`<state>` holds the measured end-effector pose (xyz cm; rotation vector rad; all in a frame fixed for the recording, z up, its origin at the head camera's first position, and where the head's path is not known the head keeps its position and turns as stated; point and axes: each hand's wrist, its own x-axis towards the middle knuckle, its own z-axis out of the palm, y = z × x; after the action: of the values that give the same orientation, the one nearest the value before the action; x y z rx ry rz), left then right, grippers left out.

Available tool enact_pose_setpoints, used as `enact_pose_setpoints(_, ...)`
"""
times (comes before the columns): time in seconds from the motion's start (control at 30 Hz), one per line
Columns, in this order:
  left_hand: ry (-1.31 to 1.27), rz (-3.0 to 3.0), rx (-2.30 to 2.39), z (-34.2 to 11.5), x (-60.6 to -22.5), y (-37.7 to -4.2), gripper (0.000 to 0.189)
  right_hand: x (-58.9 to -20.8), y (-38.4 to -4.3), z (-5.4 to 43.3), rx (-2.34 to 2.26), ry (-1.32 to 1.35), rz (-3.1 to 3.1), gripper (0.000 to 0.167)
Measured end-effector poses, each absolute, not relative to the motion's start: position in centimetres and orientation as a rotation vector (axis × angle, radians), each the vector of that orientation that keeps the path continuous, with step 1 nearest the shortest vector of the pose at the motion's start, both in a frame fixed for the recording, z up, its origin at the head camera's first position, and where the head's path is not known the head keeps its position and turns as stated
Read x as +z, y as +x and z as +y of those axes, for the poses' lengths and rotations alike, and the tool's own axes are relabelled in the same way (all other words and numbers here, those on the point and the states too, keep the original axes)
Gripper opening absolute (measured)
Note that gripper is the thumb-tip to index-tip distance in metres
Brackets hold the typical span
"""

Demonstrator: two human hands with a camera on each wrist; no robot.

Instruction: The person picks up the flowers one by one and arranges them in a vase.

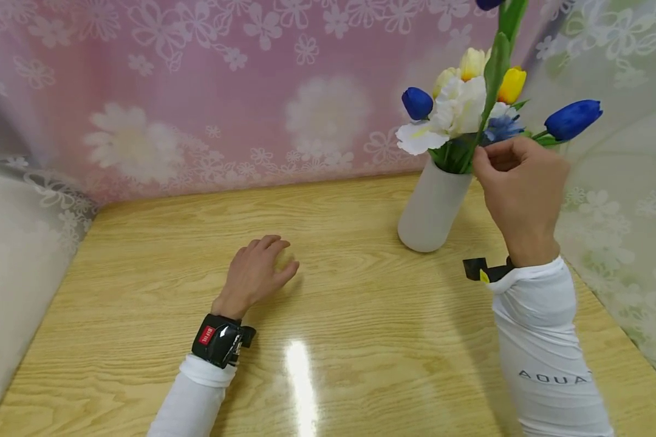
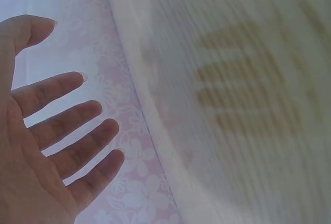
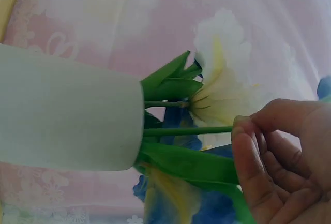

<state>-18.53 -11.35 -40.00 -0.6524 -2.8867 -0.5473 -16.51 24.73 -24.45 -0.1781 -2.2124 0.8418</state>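
A white vase (image 1: 434, 209) stands at the table's back right, full of artificial flowers. Thumb and forefinger of my right hand (image 1: 525, 188) pinch the green stem (image 3: 191, 130) of a flower just above the vase mouth. That stem runs down into the vase; a long leaf (image 1: 496, 70) rises on it toward a dark blue bloom (image 1: 489, 4) cut off by the head view's top edge. Around it are a white iris (image 1: 461, 106), a yellow tulip (image 1: 512, 85) and blue tulips (image 1: 573, 120). My left hand (image 1: 254, 273) hovers over the table, fingers spread, holding nothing.
The wooden table (image 1: 350, 291) spans the front, with a bright glare streak on it. A pink flowered curtain (image 1: 240, 103) hangs along the back edge, and a pale flowered one (image 1: 623, 200) lines the right side.
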Motion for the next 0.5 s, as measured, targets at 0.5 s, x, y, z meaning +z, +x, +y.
enact_pose_setpoints(0.5,-0.628,-2.912,-0.527,-11.6,-40.1,-18.5,0.049,-28.8,-15.8,23.6,0.924,0.045,-2.363,0.024)
